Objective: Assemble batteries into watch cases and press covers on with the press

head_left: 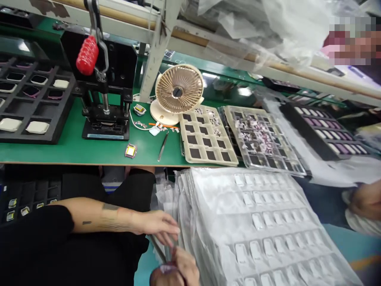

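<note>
My left hand (162, 227) reaches in from the left over my lap, its fingers stretched out beside the stack of clear plastic trays (229, 214). Just below it, my right hand (181, 267) is curled closed, near or touching the left fingertips. A small pinkish thing shows blurred at the right hand; what it is cannot be made out. On the green bench (149, 153), a small watch-like case (130, 151) and tweezers (162, 147) lie in front of the black press (104, 115) and the fan (179, 89).
A dark tray with cases (53, 119) stands left, above another tray (32, 190) at lower left. Two part trays (208, 155) (268, 159) lie right of the fan. Farther right are a black tray (321, 139) and another person's arm (366, 202). A shelf rail (238, 55) crosses above.
</note>
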The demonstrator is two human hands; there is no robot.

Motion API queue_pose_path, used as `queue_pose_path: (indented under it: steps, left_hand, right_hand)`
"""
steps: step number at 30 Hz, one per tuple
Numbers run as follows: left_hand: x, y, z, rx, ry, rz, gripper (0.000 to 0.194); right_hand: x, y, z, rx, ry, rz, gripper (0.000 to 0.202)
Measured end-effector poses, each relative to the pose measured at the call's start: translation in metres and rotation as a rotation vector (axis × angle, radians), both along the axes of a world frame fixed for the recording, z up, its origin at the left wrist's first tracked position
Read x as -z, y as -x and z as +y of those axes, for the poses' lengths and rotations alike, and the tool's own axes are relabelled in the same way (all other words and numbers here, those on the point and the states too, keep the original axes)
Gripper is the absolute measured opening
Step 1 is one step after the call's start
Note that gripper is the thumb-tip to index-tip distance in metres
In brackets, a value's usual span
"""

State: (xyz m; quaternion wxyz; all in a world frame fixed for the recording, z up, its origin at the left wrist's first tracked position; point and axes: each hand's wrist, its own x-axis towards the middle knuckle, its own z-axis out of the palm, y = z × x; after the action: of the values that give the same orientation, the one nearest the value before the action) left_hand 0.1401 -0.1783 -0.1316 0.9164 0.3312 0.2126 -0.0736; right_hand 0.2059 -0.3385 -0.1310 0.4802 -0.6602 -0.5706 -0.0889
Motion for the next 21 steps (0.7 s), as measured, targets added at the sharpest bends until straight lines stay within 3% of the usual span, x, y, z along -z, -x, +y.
queue_pose_path:
  steps: [2, 4, 6, 10, 12, 14, 16, 19, 21]
  left_hand:
    - [-0.025, 0.036, 0.028, -0.111, -0.157, -0.034, 0.069]
    - [-0.054, 0.066, 0.057, -0.258, -0.378, -0.078, 0.055]
    - [-0.08, 0.086, 0.086, -0.362, -0.548, -0.069, 0.039]
    - [-0.11, 0.101, 0.141, -0.471, -0.766, -0.006, 0.03]
    - [-0.119, 0.098, 0.169, -0.482, -1.127, 0.052, 0.027]
    - [-0.128, 0.089, 0.196, -0.393, -1.621, 0.156, 0.023]
    - [-0.136, 0.074, 0.218, -0.193, -2.004, 0.282, 0.022]
    - [-0.144, 0.053, 0.236, 0.106, -2.232, 0.424, 0.022]
    - [-0.145, 0.049, 0.239, 0.199, -2.28, 0.444, 0.024]
  right_hand:
    - [-0.014, 0.008, 0.06, 0.158, -0.152, 0.194, 0.028]
    - [-0.03, 0.014, 0.117, 0.131, -0.127, 0.318, 0.021]
    - [-0.048, 0.018, 0.165, 0.0, -0.048, 0.341, 0.012]
    - [-0.081, 0.016, 0.234, -0.197, -0.035, 0.393, 0.034]
    - [-0.092, 0.007, 0.258, -0.115, -0.097, 0.457, 0.039]
    - [-0.096, -0.006, 0.277, 0.018, -0.124, 0.522, 0.032]
    - [-0.096, -0.022, 0.29, 0.096, -0.068, 0.566, 0.025]
    - [-0.092, -0.04, 0.296, 0.135, 0.085, 0.599, 0.021]
    - [-0.092, -0.047, 0.294, 0.072, 0.172, 0.607, 0.027]
